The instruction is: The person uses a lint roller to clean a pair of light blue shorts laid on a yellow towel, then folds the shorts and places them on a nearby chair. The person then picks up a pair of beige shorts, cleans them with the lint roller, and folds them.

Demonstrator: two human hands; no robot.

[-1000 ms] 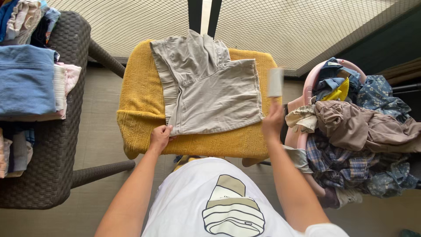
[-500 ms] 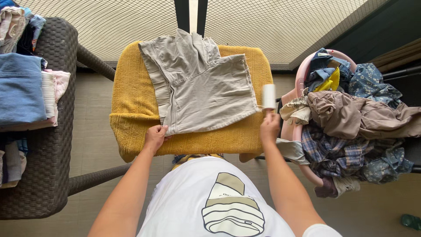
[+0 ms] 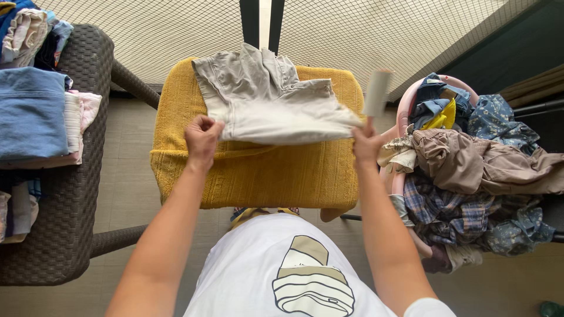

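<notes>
A pair of beige shorts (image 3: 267,100) lies on a yellow towel-covered stool (image 3: 258,170). My left hand (image 3: 201,138) grips the near left corner of the shorts and lifts it off the towel. My right hand (image 3: 365,142) grips the near right corner of the shorts and also holds a white lint roller (image 3: 376,93), which sticks up from the fist. The near edge of the shorts hangs raised between both hands, folding toward the far side.
A pink basket (image 3: 406,111) piled with crumpled clothes (image 3: 482,170) stands to the right. A dark wicker chair (image 3: 64,194) at left carries folded clothes (image 3: 35,111). Netting (image 3: 364,35) closes off the far side.
Both hands have taken hold of the near edge of the shorts and lifted it up and away from me. The lint roller has risen with my right hand.
</notes>
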